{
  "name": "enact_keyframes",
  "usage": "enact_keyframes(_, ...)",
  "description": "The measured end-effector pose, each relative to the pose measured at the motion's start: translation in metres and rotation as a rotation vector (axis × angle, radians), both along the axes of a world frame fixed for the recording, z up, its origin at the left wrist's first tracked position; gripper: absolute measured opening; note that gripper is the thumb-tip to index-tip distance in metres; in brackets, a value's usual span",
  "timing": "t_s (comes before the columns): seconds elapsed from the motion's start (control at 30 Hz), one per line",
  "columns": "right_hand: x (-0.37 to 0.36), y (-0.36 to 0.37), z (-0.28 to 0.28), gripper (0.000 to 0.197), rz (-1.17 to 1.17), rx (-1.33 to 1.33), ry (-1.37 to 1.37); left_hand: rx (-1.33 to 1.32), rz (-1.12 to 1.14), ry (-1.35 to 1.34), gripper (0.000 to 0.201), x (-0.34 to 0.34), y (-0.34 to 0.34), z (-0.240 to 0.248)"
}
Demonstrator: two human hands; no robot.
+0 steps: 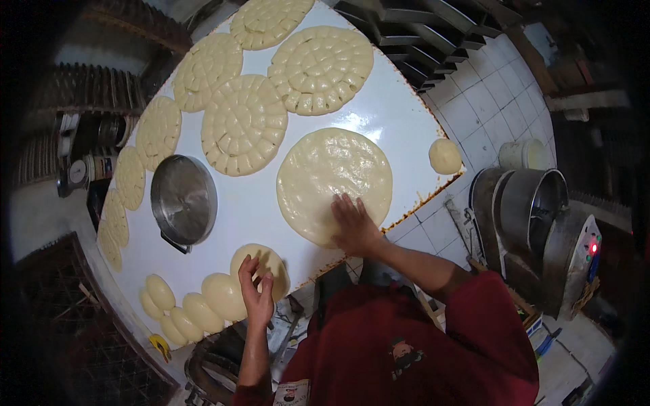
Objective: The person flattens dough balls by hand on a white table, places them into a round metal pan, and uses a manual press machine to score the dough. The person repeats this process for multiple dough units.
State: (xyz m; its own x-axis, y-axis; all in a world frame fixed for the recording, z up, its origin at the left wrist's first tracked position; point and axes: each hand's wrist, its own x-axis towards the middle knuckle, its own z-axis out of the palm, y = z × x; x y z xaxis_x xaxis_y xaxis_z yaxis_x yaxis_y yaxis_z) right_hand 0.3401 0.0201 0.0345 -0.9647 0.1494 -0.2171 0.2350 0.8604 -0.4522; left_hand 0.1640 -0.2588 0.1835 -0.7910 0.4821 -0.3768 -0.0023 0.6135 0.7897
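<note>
A person in a red top is flattening a plain round of dough [334,181] at the near right of a white table [399,115], the right hand [353,227] lying spread and pressing on the round's near edge. The left hand [257,291] is hovering loosely curled, holding nothing, above a row of dough balls [223,294] at the near left. Patterned rounds [245,123] are lying farther off, a steel bowl [183,199] to the left. Even pressure, worked outward from the centre, would likely be keeping the thickness uniform.

I see white floor tiles [497,95] right of the white table [399,115], dark shelving [81,88] left of it.
</note>
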Motion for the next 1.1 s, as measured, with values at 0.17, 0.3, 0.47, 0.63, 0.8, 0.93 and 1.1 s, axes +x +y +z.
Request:
enact_keyframes(0.17, 0.011, 0.021, -0.005, 0.09, 0.037, -0.065, 0.0, 0.018, 0.033, -0.047, 0.051, 0.018, 0.049, -0.023)
enact_keyframes(0.3, 0.001, 0.066, -0.007, 0.092, 0.034, -0.063, -0.007, -0.132, -0.219, 0.142, 0.062, 0.02, 0.113, -0.064)
enact_keyframes(0.47, -0.042, 0.106, 0.001, 0.104, -0.34, 0.08, 0.114, -0.213, 0.007, 0.492, 0.084, -0.003, 0.155, -0.151)
enact_keyframes(0.63, -0.11, 0.158, 0.013, 0.093, -0.488, -0.261, -0.018, -0.126, 0.244, -0.101, 0.08, -0.062, 0.176, -0.175)
enact_keyframes(0.8, -0.119, 0.172, -0.002, 0.077, -0.323, -0.944, -0.548, 0.125, 0.098, -0.809, 0.062, -0.086, 0.188, -0.161)
enact_keyframes(0.93, -0.105, 0.138, 0.026, 0.056, -0.332, -1.214, -0.514, 0.364, 0.061, -1.281, 0.058, -0.092, 0.168, -0.148)
enact_keyframes(1.1, -0.13, 0.107, 0.149, 0.049, -0.144, -1.105, -0.462, 0.62, -0.27, -1.344, 0.07, -0.129, 0.097, -0.094)
